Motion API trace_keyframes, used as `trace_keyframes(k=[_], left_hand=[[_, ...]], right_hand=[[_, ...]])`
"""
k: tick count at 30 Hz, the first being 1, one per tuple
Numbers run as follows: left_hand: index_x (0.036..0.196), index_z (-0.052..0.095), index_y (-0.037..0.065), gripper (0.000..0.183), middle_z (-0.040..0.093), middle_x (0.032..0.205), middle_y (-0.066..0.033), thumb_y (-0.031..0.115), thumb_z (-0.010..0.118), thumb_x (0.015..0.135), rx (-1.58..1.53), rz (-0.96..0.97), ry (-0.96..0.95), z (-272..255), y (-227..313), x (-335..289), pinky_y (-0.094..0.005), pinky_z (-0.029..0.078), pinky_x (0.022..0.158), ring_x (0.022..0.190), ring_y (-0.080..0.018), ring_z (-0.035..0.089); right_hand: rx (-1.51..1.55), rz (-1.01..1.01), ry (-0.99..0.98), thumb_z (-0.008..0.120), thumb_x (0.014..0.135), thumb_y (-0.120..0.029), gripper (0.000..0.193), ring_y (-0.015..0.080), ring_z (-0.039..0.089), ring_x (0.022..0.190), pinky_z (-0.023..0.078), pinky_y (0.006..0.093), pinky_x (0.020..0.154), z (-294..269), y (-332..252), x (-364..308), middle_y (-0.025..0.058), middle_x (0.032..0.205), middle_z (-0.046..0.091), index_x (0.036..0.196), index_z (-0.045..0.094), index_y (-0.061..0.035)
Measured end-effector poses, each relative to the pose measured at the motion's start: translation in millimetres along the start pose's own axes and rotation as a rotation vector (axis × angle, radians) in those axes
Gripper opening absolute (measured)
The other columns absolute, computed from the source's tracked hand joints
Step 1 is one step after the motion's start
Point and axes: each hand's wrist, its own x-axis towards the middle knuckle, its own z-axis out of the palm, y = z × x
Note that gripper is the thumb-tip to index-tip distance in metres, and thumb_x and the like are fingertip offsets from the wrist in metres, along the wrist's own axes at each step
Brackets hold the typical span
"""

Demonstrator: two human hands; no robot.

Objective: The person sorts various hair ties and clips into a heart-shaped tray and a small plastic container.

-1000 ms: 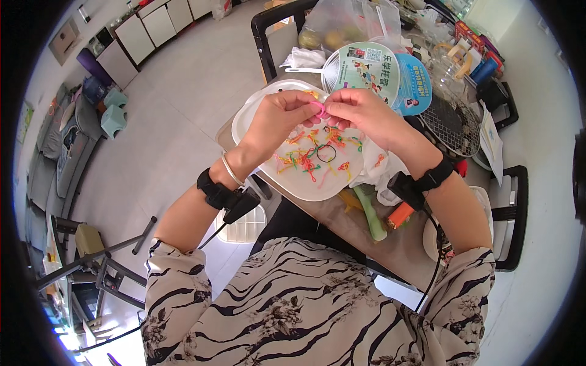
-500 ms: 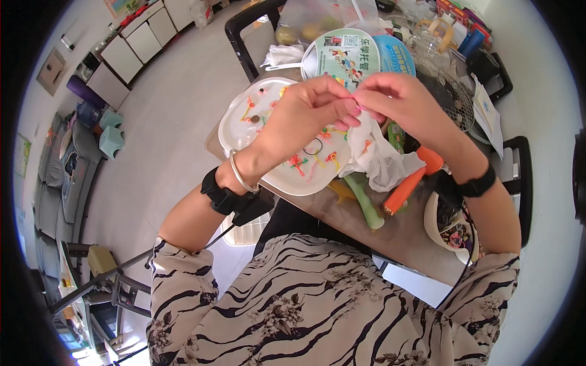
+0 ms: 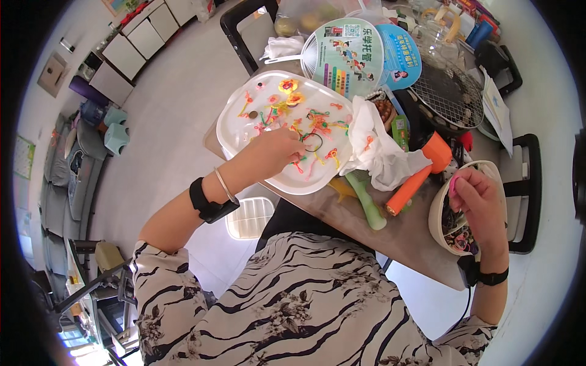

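Observation:
A white tray (image 3: 235, 137) carries several small coloured hair ties (image 3: 317, 122), yellow flower-shaped pieces (image 3: 288, 85) and a thin black ring (image 3: 313, 143). My left hand (image 3: 276, 152) reaches down onto the tray beside the black ring. Its fingers are drawn together, and whatever lies between them is hidden. At the right, my right hand (image 3: 479, 198) hovers over a cream bowl (image 3: 434, 219) with many small dark and coloured bands inside. Between its thumb and fingers is a small pink band (image 3: 453, 186).
A crumpled white cloth (image 3: 381, 155) lies against the tray's right side. Near it are an orange hair dryer (image 3: 415, 183) and a green comb (image 3: 367, 204). Behind the tray are a green hand fan (image 3: 348, 61), a blue fan (image 3: 400, 58) and a round wire rack (image 3: 445, 97).
My hands, held together above the tray, have separated. The left has come down onto the tray; the right has moved right and nearer, over the bowl, with the pink band.

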Motion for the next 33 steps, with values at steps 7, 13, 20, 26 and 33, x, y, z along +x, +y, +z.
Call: trace_keyframes(k=[7, 13, 20, 26, 33], left_hand=[[0.088, 0.062, 0.004, 0.007, 0.063, 0.089, -0.0089, 0.009, 0.064, 0.083, -0.118, -0.119, -0.016, -10, 0, -1, -0.0349, 0.05, 0.076, 0.085, -0.0244, 0.061], [0.094, 0.063, 0.003, 0.01, 0.063, 0.079, -0.0061, 0.008, 0.063, 0.086, -0.386, -0.218, 0.128, -31, 2, -3, -0.0285, 0.049, 0.07, 0.072, -0.015, 0.06], [0.111, 0.066, 0.003, 0.024, 0.066, 0.094, -0.0043, 0.009, 0.066, 0.088, -0.873, -0.401, 0.283, -24, -20, -10, -0.0234, 0.049, 0.075, 0.083, -0.0094, 0.06], [0.106, 0.067, 0.002, 0.02, 0.068, 0.088, -0.0059, 0.007, 0.067, 0.087, -0.523, -0.262, 0.447, -19, 12, -16, -0.024, 0.049, 0.074, 0.079, -0.0115, 0.061], [0.097, 0.064, 0.003, 0.021, 0.064, 0.094, -0.0069, 0.003, 0.064, 0.075, -0.149, 0.336, 0.48, 9, 82, -15, -0.0361, 0.049, 0.086, 0.09, -0.023, 0.061]], right_hand=[[0.155, 0.024, -0.289, 0.057, 0.094, -0.011, 0.011, 0.0062, 0.052, 0.07, 0.043, 0.0209, 0.064, 49, 7, 2, 0.0008, 0.084, 0.06, 0.094, 0.06, -0.0005], [0.293, 0.012, -0.377, 0.057, 0.096, -0.012, 0.012, 0.0059, 0.052, 0.073, 0.044, 0.0196, 0.067, 103, 29, 14, 0.0001, 0.088, 0.06, 0.098, 0.06, -0.0013], [0.474, 0.044, -0.387, 0.054, 0.098, -0.014, 0.013, 0.0071, 0.054, 0.076, 0.045, 0.0216, 0.069, 141, 45, 26, 0.0016, 0.088, 0.06, 0.1, 0.058, -0.0018], [0.418, 0.074, -0.363, 0.051, 0.099, -0.016, 0.016, 0.0088, 0.056, 0.078, 0.047, 0.0236, 0.073, 142, 39, 34, 0.0026, 0.093, 0.061, 0.101, 0.057, -0.0016], [0.889, 0.208, -0.317, 0.047, 0.1, -0.015, 0.016, 0.0181, 0.059, 0.106, 0.048, 0.0307, 0.093, 152, 56, 47, 0.0089, 0.112, 0.06, 0.11, 0.053, -0.0027]])
